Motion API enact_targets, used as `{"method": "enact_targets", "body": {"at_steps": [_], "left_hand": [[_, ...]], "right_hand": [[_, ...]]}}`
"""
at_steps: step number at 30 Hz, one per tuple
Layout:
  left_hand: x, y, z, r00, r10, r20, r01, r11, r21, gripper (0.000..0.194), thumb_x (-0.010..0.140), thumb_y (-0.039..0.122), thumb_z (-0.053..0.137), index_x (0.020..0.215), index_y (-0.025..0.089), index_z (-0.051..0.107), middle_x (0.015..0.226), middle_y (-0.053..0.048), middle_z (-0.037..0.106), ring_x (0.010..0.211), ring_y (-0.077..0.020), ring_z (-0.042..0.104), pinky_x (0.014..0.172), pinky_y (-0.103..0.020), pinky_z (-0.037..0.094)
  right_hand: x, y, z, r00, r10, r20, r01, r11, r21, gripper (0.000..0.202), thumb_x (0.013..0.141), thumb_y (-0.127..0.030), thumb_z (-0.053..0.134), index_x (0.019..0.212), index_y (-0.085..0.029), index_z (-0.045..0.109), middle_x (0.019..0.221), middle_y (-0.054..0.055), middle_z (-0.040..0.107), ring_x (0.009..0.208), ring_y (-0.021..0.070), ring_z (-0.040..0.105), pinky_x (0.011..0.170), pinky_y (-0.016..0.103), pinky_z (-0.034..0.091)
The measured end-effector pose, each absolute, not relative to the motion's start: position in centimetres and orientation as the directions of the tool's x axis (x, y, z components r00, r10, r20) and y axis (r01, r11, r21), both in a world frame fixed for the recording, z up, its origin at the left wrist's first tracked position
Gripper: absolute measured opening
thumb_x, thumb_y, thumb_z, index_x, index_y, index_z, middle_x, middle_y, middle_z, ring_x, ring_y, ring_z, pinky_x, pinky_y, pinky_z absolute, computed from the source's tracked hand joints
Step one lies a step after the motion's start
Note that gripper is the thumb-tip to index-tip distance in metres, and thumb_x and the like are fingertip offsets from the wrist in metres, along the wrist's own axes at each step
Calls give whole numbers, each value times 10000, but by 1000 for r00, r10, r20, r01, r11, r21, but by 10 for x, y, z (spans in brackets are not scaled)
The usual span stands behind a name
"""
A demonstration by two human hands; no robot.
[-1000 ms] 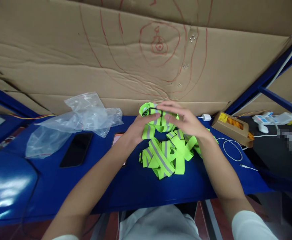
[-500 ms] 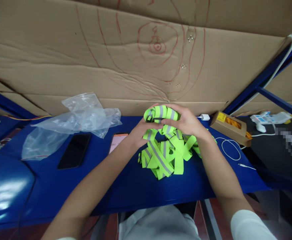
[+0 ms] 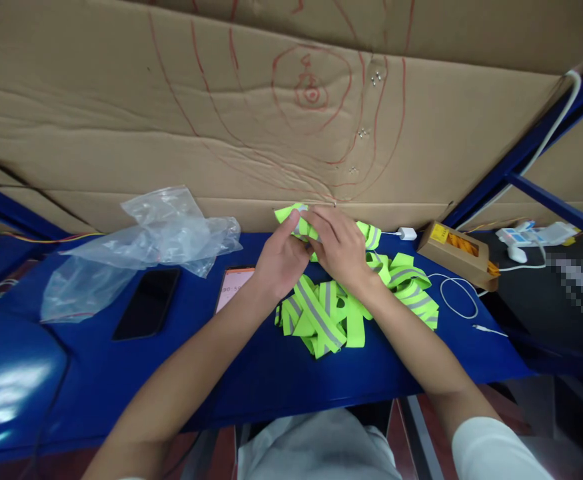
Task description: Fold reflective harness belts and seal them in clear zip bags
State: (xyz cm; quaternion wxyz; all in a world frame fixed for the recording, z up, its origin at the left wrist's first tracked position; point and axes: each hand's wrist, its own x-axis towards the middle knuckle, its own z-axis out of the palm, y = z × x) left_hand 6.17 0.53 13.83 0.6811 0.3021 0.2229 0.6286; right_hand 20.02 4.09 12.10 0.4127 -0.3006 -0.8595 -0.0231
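Observation:
Both hands are together at the back of the table, around a neon yellow-green reflective strap (image 3: pixel 287 213) with a silver stripe. My left hand (image 3: pixel 284 259) grips it from the left, thumb raised against the strap. From the right, my right hand (image 3: pixel 340 248) curls its fingers over the same strap, hiding most of it. A flat end sticks out at the upper left of the fingers. Below and to the right lies a loose tangled pile of the same strapping (image 3: pixel 321 313), partly behind my right hand and forearm.
Left of the hands lie a phone with a lit screen (image 3: pixel 232 285), a dark phone (image 3: pixel 147 304) and clear plastic bags (image 3: pixel 161 233). On the right are a small cardboard box (image 3: pixel 454 252) and a white cable (image 3: pixel 458 297). A cardboard panel (image 3: pixel 96 133) stands behind the blue table (image 3: pixel 281 380).
My right hand has moved left and its fingers have closed over the strap. The rolled bundle seen earlier between the hands is now mostly covered. More of the pile shows on the right.

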Motion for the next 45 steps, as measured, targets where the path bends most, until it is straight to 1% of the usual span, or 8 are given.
{"method": "enact_targets", "body": {"at_steps": [7, 11, 19, 30, 36, 39, 41, 45], "left_hand": [[51, 16, 134, -76, 997, -3, -703, -52, 709, 142, 786, 250, 816, 892, 186, 746, 965, 0, 746, 985, -140, 681, 875, -227, 525], [53, 15, 137, -57, 996, 72, -678, -92, 729, 231, 680, 109, 787, 882, 219, 762, 871, 33, 760, 902, -158, 707, 837, -257, 539], [52, 1, 144, -54, 982, 179, -643, -171, 746, 484, 526, 72, 684, 952, 280, 783, 867, 66, 756, 820, -155, 691, 760, -259, 539], [42, 2, 149, 266, 945, 192, -488, -40, 872, 721, 630, 241, 818, 1331, 295, 662, 1222, -17, 744, 1225, -305, 664, 999, -392, 533], [-30, 4, 125, -119, 880, 460, 238, -424, 874, 1049, 687, 370, 936, 1569, 280, 375, 1706, -100, 289, 1603, -350, 199, 1286, -450, 201], [-83, 12, 106, -464, 687, 559, 667, -144, 731, 1100, 759, 503, 867, 1623, 175, 271, 1750, -166, 61, 1604, -459, -58, 1278, -600, 83], [-108, 22, 96, -562, 670, 485, 737, 139, 662, 1156, 788, 514, 834, 1648, 134, 161, 1718, -301, -19, 1590, -514, -35, 1198, -780, 56], [-126, 46, 95, -592, 676, 438, 763, 296, 575, 1064, 817, 309, 786, 1633, 86, 141, 1607, -363, 286, 1491, -547, 317, 1114, -816, 276]], "right_hand": [[186, 41, 113, -416, 599, 684, 106, 779, -618, 286, 1056, -374, 478, 1296, -252, 576, 1349, 93, 650, 1338, 204, 573, 1171, 422, 457], [189, 46, 118, -186, 777, 601, 129, 626, -769, 355, 1031, -457, 538, 1313, -243, 549, 1402, 106, 618, 1356, 190, 559, 1189, 376, 431], [194, 36, 137, -453, 817, 356, -34, 383, -923, 756, 799, -645, 791, 1409, -253, 577, 1435, 61, 645, 1348, 261, 595, 1174, 420, 477], [192, 25, 132, -290, 926, 243, -191, 193, -963, 621, 715, -489, 897, 1230, -229, 668, 1170, 57, 771, 990, 240, 758, 890, 370, 637], [248, 28, 114, -94, 981, 169, -114, 158, -981, 762, 711, -467, 912, 1368, -234, 604, 1340, 100, 716, 1145, 287, 740, 999, 441, 621], [286, 25, 93, -36, 993, 114, -87, 111, -990, 689, 718, -449, 913, 1320, -243, 649, 1302, 88, 739, 1140, 303, 743, 993, 462, 631], [305, 22, 76, 42, 995, 94, -80, 97, -992, 752, 696, -447, 928, 1365, -273, 634, 1326, 65, 728, 1201, 307, 716, 1026, 475, 616], [320, 18, 44, 122, 991, 50, -99, 63, -993, 880, 661, -472, 941, 1450, -312, 586, 1367, 38, 706, 1311, 321, 647, 1087, 480, 579]]}}
